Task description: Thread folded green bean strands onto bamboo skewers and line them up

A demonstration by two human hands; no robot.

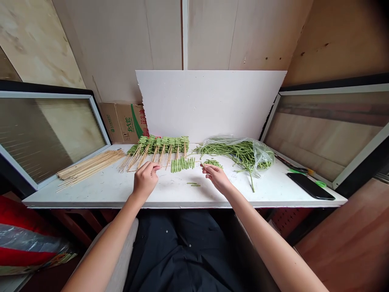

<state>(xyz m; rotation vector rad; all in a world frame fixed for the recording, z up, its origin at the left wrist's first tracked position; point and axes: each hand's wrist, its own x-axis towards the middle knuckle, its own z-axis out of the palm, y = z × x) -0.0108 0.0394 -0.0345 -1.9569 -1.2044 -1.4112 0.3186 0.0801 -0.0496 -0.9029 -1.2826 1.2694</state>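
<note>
Our left hand (146,178) pinches a skewer (162,166); our right hand (216,175), fingers narrowed, contents unclear; cut beans (182,164) lie between, within easy reach of both

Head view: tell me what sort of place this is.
Probably a makeshift food-prep corner: a white table between plywood walls holds bare bamboo sticks, threaded green-bean skewers and a plastic bag of long beans.

Bare tabletop (170,194) at 6 o'clock found clear. 12 o'clock blocked by cut bean pieces (182,164), skewered rows (161,144); 10 by bamboo skewers (91,164); 2 by bean bag (243,152); 3 by phone (310,185).
</note>
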